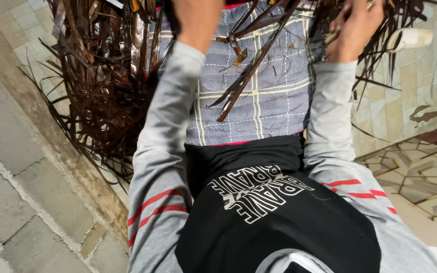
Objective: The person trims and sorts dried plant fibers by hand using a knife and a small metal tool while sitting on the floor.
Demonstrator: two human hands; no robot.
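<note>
My left hand (198, 17) reaches up past the top edge of the view, so only its wrist shows and its fingers are hidden. Next to it lies a big heap of dark brown dried strips (102, 76). My right hand (355, 28) is at the top right, fingers curled around a bunch of the same dark strips (330, 15). A few loose strips (244, 76) lie slanted across the blue-grey quilted cloth (274, 101) spread over my lap. Both arms are in grey sleeves with red stripes.
The strip heap spills left over a pale tiled floor (21, 20) and a grey concrete kerb (16, 151). A white object (410, 38) lies among strips at the top right. Patterned tiles (426, 172) and beige tiles (421, 81) are to the right.
</note>
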